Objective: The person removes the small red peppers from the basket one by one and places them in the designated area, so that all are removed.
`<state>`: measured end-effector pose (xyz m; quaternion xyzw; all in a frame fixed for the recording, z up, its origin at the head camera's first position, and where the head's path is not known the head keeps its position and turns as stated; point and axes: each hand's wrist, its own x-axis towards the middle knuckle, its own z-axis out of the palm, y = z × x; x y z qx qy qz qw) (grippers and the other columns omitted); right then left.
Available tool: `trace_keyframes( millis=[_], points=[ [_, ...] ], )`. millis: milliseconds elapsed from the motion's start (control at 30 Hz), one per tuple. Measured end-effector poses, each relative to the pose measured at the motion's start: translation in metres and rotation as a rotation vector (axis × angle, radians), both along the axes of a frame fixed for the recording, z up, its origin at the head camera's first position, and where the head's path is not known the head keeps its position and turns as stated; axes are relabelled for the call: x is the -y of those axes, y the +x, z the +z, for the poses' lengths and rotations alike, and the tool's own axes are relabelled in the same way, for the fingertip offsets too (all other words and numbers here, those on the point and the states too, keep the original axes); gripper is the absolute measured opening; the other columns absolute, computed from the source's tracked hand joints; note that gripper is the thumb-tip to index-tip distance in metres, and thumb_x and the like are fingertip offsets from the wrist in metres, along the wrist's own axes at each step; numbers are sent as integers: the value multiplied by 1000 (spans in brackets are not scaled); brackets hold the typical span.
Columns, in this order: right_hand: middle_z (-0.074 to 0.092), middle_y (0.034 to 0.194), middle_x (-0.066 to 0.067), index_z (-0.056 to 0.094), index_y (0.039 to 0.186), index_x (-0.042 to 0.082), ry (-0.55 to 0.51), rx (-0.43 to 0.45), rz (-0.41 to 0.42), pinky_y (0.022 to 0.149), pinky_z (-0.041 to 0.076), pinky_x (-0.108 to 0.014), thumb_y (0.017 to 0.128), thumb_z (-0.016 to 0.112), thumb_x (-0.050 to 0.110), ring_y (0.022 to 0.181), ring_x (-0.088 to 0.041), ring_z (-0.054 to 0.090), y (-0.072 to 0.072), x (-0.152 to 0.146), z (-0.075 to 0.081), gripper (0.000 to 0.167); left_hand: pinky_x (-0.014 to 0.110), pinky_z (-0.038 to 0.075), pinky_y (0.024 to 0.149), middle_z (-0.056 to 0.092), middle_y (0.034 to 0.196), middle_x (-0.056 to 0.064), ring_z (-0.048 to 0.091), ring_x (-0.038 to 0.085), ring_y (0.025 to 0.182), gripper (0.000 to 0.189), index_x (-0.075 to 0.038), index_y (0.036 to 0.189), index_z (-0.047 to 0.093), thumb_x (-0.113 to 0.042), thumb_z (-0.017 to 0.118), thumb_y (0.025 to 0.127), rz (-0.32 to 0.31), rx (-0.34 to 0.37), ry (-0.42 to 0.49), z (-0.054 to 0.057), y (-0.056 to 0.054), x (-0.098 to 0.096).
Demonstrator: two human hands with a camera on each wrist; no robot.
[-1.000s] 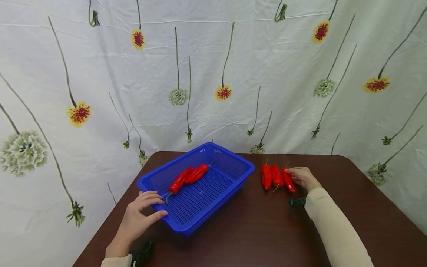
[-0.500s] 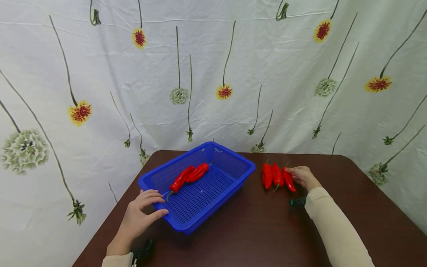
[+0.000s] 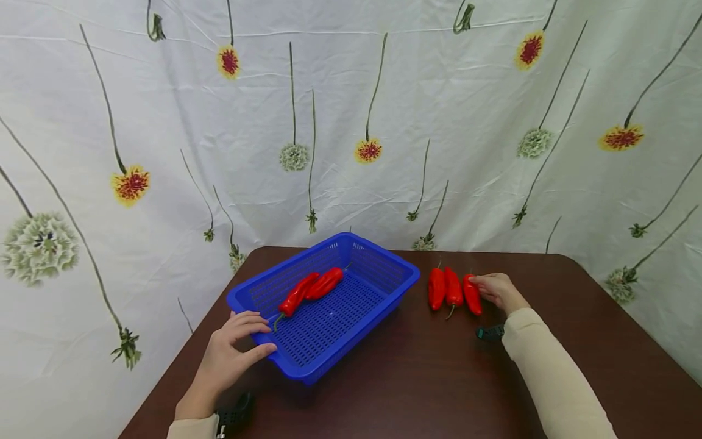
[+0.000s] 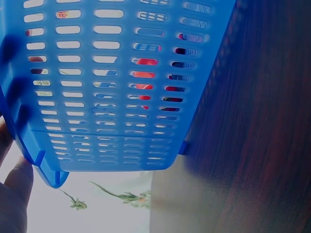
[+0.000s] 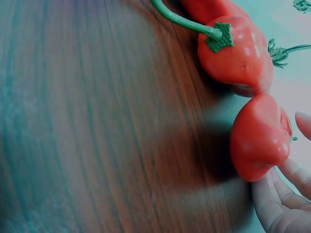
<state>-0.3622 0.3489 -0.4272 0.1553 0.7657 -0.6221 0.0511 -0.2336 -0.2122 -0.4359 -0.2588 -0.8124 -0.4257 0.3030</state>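
Observation:
My left hand (image 3: 222, 360) grips the near left corner of a blue plastic basket (image 3: 362, 329), fingers over the rim and thumb spread along it. Two red peppers, a near one (image 3: 296, 297) and a farther one (image 3: 325, 284), lie inside the basket. On the table to the right, three more red peppers lie side by side: left (image 3: 436, 288), middle (image 3: 453, 286) and right (image 3: 472, 295). My right hand (image 3: 496, 290) pinches the right pepper near its far end. In the right wrist view, that pepper (image 5: 260, 141) sits between thumb and fingers, close against its neighbour (image 5: 238, 53).
A dark brown wooden table (image 3: 439, 378) bears everything. Behind it hangs a white cloth (image 3: 340, 110) printed with flowers. Dark devices are strapped at the left wrist (image 3: 234, 414) and right wrist (image 3: 490, 333).
The three table peppers have shifted slightly left, and the right one's near end has swung left. My left hand, the basket and its peppers stay essentially in place.

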Motion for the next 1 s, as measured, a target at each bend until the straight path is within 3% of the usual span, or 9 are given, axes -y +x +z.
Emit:
trace_keyframes(
  millis=[100, 233, 300, 400, 567, 700, 833, 1000],
  points=[
    [60, 96, 4, 50, 128, -6, -11, -3, 7, 79, 58, -19, 96, 67, 23, 83, -4, 59, -2, -2, -1, 46, 79, 22, 108, 71, 101, 15, 57, 0, 111, 33, -11, 93, 77, 0, 90, 66, 4, 4, -3, 0, 0, 0],
    [62, 97, 2, 52, 128, -9, -39, -14, 44, 93, 58, -26, 91, 75, 27, 87, -7, 61, -4, -8, -2, 57, 80, 22, 107, 71, 101, 15, 57, 0, 111, 33, -12, 93, 77, 1, 90, 66, 1, 4, 1, 0, 0, -1],
    [63, 93, 4, 50, 130, -11, -44, -22, 54, 92, 59, -26, 91, 74, 26, 84, -5, 62, -3, -9, -2, 59, 81, 22, 107, 71, 100, 14, 57, -2, 111, 33, -13, 93, 77, 1, 90, 66, 1, 3, 2, 0, 0, -1],
    [63, 86, 9, 44, 136, -12, -32, -23, 43, 86, 59, -22, 96, 67, 22, 79, 0, 61, 0, -7, 0, 57, 82, 22, 106, 71, 100, 13, 55, -5, 111, 34, -13, 93, 77, 1, 89, 66, -2, 1, 4, 1, 1, -1],
    [63, 78, 12, 46, 131, -10, -50, -20, 31, 74, 58, -16, 98, 63, 18, 73, 1, 62, 4, -5, 6, 46, 83, 22, 105, 71, 100, 16, 53, -9, 111, 34, -13, 93, 76, 2, 90, 65, -10, -11, 9, 1, 1, -1],
    [62, 86, 7, 41, 137, -13, -18, -31, 19, 76, 58, -17, 98, 62, 20, 75, 0, 61, 3, -5, 9, 55, 83, 21, 105, 71, 100, 12, 54, -8, 111, 34, -12, 93, 76, 2, 90, 64, -15, -19, 14, 1, 1, -1],
    [62, 101, -4, 39, 140, -16, 98, -57, 27, 75, 58, -17, 99, 61, 22, 80, -3, 61, 2, -4, 13, 60, 83, 21, 105, 71, 100, 13, 53, -9, 112, 33, -10, 92, 76, 2, 89, 64, -17, -22, 12, 1, 2, -2],
    [55, 130, -21, 42, 138, -14, 228, -86, 53, 89, 58, -27, 100, 59, 25, 105, -22, 61, 3, 4, 23, 58, 80, 22, 106, 71, 99, 16, 53, -9, 112, 33, -10, 92, 76, 2, 89, 64, -6, -23, 5, 0, 2, -2]
  ],
)
